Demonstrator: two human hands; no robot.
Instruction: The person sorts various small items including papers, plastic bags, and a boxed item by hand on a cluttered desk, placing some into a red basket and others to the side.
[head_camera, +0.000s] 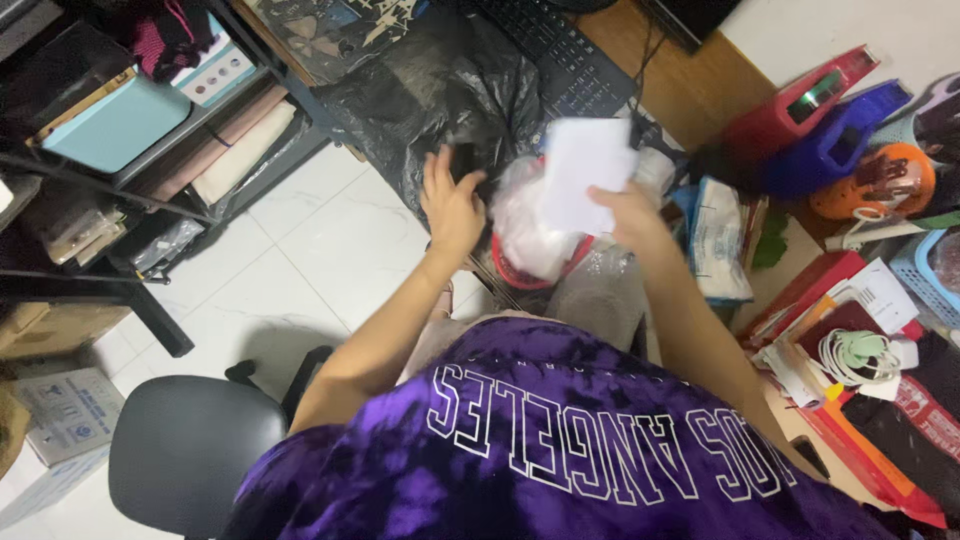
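While the right hand (628, 215) pinches a white paper (585, 172) by its lower edge, thumb and fingers pressed together on it, the sheet hangs over a red-rimmed bin (520, 272) lined with a clear plastic bag (525, 215). The bin stands on the floor (300, 260), just below the front edge of the wooden surface (700, 85) that carries a black keyboard (560, 50).

The left hand (452, 208) lies against a black plastic bag (430, 95) beside the bin. Its fingers bend over the crumpled film, but I cannot tell whether that grip is closed on a fold or only resting there.

To handle this well, I judge that the pinch on the paper should stay firm and near the edge, since the sheet is light and would flutter. The left hand should keep the loose black film clear of the bin's mouth.

Motion blurs the paper, so any print on it and whether it is one sheet or a folded one cannot be made out. A small dark shape at the left fingertips may be part of the bag. The bin's contents are veiled by the clear liner, and its base is hidden behind the person's knees.
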